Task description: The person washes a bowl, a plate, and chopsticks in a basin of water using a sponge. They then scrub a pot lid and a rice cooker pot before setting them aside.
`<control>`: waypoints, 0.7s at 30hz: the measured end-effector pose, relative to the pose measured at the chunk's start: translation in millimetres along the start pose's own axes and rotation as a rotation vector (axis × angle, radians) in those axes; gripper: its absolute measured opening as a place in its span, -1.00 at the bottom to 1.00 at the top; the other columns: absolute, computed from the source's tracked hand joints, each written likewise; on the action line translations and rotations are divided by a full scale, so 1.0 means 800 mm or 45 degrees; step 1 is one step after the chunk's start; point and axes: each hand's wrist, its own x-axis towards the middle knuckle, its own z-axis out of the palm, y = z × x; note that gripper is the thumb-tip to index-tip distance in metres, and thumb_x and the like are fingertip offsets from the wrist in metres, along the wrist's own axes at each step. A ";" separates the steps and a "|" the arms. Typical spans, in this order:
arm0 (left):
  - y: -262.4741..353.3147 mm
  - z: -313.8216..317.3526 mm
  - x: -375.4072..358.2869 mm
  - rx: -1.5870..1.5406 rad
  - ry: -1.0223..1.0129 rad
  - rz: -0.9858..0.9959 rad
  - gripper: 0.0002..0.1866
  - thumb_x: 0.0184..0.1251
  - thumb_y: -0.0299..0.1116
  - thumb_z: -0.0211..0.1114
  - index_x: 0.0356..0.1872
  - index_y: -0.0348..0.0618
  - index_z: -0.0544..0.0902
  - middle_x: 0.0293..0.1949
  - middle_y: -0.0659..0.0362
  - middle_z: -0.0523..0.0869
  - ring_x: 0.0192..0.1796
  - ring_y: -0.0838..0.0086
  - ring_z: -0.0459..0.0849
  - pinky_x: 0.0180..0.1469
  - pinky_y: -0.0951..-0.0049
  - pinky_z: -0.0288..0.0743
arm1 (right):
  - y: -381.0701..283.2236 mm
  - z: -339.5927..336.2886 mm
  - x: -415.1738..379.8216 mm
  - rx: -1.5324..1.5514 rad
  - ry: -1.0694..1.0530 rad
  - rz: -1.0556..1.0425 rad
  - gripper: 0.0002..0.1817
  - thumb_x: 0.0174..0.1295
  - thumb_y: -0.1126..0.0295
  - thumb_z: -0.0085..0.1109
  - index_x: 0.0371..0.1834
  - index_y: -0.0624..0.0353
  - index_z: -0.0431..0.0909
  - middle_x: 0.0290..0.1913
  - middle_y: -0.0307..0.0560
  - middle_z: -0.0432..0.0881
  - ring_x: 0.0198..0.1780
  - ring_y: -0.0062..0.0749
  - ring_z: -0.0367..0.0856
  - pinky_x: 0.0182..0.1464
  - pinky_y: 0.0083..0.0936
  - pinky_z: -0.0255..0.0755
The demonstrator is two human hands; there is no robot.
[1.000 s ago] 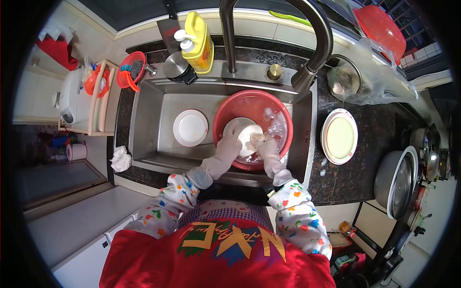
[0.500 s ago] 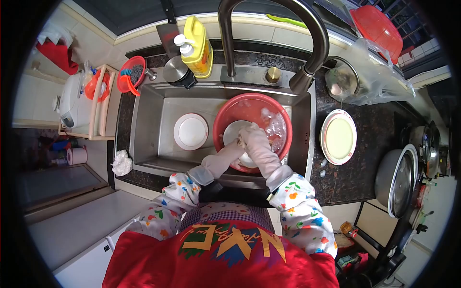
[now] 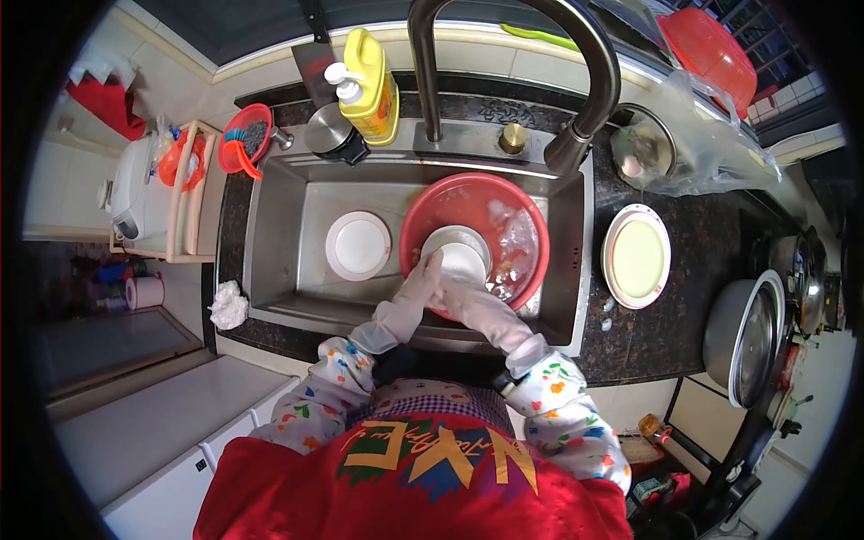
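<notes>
Both my hands wear pale gloves and meet at the near side of the red basin in the sink. My left hand grips the left edge of a white bowl. My right hand is closed at the bowl's near edge, its fingers crossing toward the left hand and partly hidden. Behind the bowl, inside the basin, is a second white dish. Sudsy water shows on the basin's right side. A white plate lies on the sink floor, left of the basin.
The faucet arches over the sink's back right. Behind the sink stands a yellow detergent bottle, near a small red basket. Stacked plates and a plastic bag lie on the right counter. A white scrubber sits at the left.
My right hand has moved down and toward me, off the bowl's middle, so the white bowl and the dish behind it show more. My left hand has shifted slightly left.
</notes>
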 end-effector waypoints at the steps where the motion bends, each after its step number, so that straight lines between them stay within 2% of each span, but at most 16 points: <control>1: 0.034 -0.008 -0.012 -0.086 -0.095 -0.213 -0.34 0.42 0.14 -0.11 0.27 -0.25 0.34 0.15 -0.06 0.50 0.08 0.19 0.57 0.03 0.33 0.53 | -0.013 -0.007 -0.002 -0.145 -0.100 -0.098 -0.63 0.22 0.45 -0.10 0.11 0.24 0.40 0.05 0.13 0.54 0.12 -0.02 0.49 0.26 -0.34 0.28; 2: 0.052 -0.012 -0.019 -0.175 -0.189 -0.426 -0.35 0.42 0.13 -0.10 0.26 -0.23 0.35 0.11 -0.05 0.53 -0.02 0.20 0.63 -0.15 0.29 0.65 | 0.005 0.000 -0.009 -0.143 -0.102 -0.095 -0.63 0.22 0.45 -0.10 0.11 0.24 0.40 0.05 0.13 0.54 0.12 -0.02 0.49 0.26 -0.34 0.28; 3: 0.036 -0.014 -0.011 -0.101 -0.263 -0.370 -0.36 0.39 0.14 -0.07 0.24 -0.21 0.39 0.04 -0.01 0.58 -0.18 0.25 0.69 -0.43 0.30 0.69 | 0.036 0.011 -0.018 -0.550 -0.052 -0.158 -0.55 0.20 0.46 -0.09 0.20 0.16 0.36 0.18 0.11 0.45 0.25 -0.02 0.35 0.36 -0.30 0.11; 4: 0.036 -0.016 -0.008 -0.101 -0.263 -0.367 -0.36 0.39 0.14 -0.07 0.24 -0.21 0.39 0.04 -0.01 0.58 -0.18 0.25 0.69 -0.43 0.30 0.69 | 0.033 0.007 -0.023 -0.960 0.004 -0.220 -0.47 0.17 0.48 -0.09 0.29 0.08 0.32 0.30 0.10 0.37 0.39 -0.02 0.22 0.47 -0.26 -0.05; 5: 0.036 -0.017 -0.004 -0.081 -0.293 -0.396 -0.35 0.38 0.15 -0.06 0.22 -0.22 0.40 0.01 -0.01 0.59 -0.19 0.26 0.69 -0.44 0.33 0.67 | 0.016 -0.005 -0.028 -1.070 -0.162 -0.038 -0.39 0.17 0.39 -0.02 0.38 -0.01 0.24 0.44 0.07 0.15 0.49 -0.01 0.00 0.51 -0.22 -0.26; 7: 0.041 -0.017 0.000 -0.066 -0.334 -0.427 -0.35 0.37 0.15 -0.05 0.21 -0.22 0.42 -0.01 0.00 0.61 -0.20 0.27 0.69 -0.45 0.36 0.66 | 0.049 0.012 -0.015 -1.108 -0.202 -0.052 -0.38 0.18 0.32 0.01 0.39 -0.03 0.23 0.46 0.07 0.09 0.50 0.00 -0.03 0.52 -0.23 -0.28; 9: 0.053 -0.025 0.002 0.205 -0.397 -0.443 -0.32 0.35 0.21 -0.08 0.14 -0.23 0.47 -0.13 0.01 0.65 -0.34 0.31 0.67 -0.49 0.39 0.60 | 0.080 0.031 -0.002 -1.145 -0.248 -0.080 -0.37 0.19 0.25 0.03 0.40 -0.05 0.21 0.48 0.07 0.03 0.50 0.00 -0.07 0.52 -0.24 -0.31; 10: 0.044 -0.030 0.011 0.206 -0.397 -0.444 -0.32 0.35 0.21 -0.08 0.14 -0.23 0.47 -0.13 0.01 0.65 -0.34 0.31 0.67 -0.49 0.39 0.60 | 0.089 0.042 0.002 -1.118 -0.053 -0.245 -0.42 0.22 0.20 0.01 0.36 -0.05 0.27 0.39 0.08 0.19 0.44 -0.04 0.10 0.47 -0.26 -0.12; 11: 0.032 -0.035 0.024 0.265 -0.507 -0.478 -0.30 0.34 0.24 -0.12 0.11 -0.25 0.49 -0.20 0.03 0.66 -0.41 0.33 0.65 -0.47 0.41 0.59 | 0.077 0.043 0.003 -1.083 0.140 -0.405 -0.47 0.24 0.15 -0.02 0.31 -0.06 0.33 0.30 0.09 0.35 0.37 -0.08 0.26 0.41 -0.28 0.06; 12: 0.019 -0.038 0.033 0.322 -0.615 -0.512 -0.27 0.34 0.26 -0.15 0.07 -0.27 0.51 -0.27 0.04 0.67 -0.47 0.35 0.63 -0.44 0.42 0.57 | 0.065 0.040 0.007 -1.083 0.136 -0.405 -0.47 0.24 0.15 -0.02 0.31 -0.06 0.33 0.30 0.09 0.35 0.37 -0.08 0.26 0.41 -0.28 0.06; 14: 0.039 -0.049 0.027 0.246 -0.693 -0.515 -0.24 0.33 0.30 -0.17 0.05 -0.29 0.51 -0.32 0.06 0.66 -0.50 0.36 0.62 -0.40 0.41 0.57 | -0.019 0.004 0.015 0.292 -0.269 0.841 -0.58 0.28 0.12 -0.05 0.16 -0.02 0.46 -0.04 -0.01 0.60 0.07 -0.16 0.56 0.11 -0.34 0.39; 16: 0.040 -0.056 0.031 0.169 -0.779 -0.523 -0.21 0.32 0.33 -0.19 0.03 -0.31 0.51 -0.38 0.09 0.66 -0.52 0.36 0.60 -0.35 0.40 0.57 | 0.025 0.021 0.002 0.127 -0.046 0.320 -0.64 0.24 0.15 0.11 0.02 0.08 0.52 -0.32 -0.12 0.63 -0.21 -0.21 0.63 -0.14 -0.35 0.47; 18: 0.026 -0.060 0.050 -0.053 -1.082 -0.791 -0.23 0.36 0.31 -0.20 0.17 -0.22 0.46 -0.11 0.05 0.68 -0.18 0.37 0.66 -0.09 0.37 0.57 | 0.005 -0.002 -0.004 -0.367 0.168 -0.368 -0.67 0.06 0.24 0.29 -0.14 0.15 0.55 -0.29 -0.08 0.61 -0.18 -0.27 0.61 -0.10 -0.41 0.48; 19: 0.031 -0.056 0.047 -0.056 -1.078 -0.791 -0.23 0.36 0.31 -0.20 0.17 -0.22 0.46 -0.11 0.05 0.68 -0.18 0.37 0.66 -0.09 0.37 0.57 | 0.006 -0.002 -0.013 0.050 0.277 -0.227 -0.55 -0.02 0.37 0.35 0.01 0.12 0.53 -0.20 -0.04 0.61 -0.11 -0.25 0.59 0.01 -0.43 0.45; 20: 0.042 -0.047 0.040 -0.353 -0.985 -0.731 -0.27 0.39 0.28 -0.19 0.18 -0.21 0.46 -0.05 0.08 0.65 -0.08 0.39 0.63 0.02 0.38 0.52 | -0.002 -0.011 -0.014 0.505 0.130 -0.119 -0.49 -0.02 0.42 0.35 0.09 0.12 0.51 -0.10 -0.07 0.63 -0.04 -0.36 0.58 0.09 -0.49 0.42; 21: 0.048 -0.038 0.037 -0.646 -0.884 -0.661 -0.31 0.41 0.25 -0.18 0.18 -0.19 0.45 0.01 0.10 0.63 0.02 0.40 0.60 0.13 0.39 0.46 | -0.012 -0.022 -0.017 0.730 0.136 -0.012 -0.49 -0.01 0.45 0.37 0.09 0.17 0.51 -0.06 -0.14 0.61 -0.01 -0.46 0.55 0.09 -0.52 0.42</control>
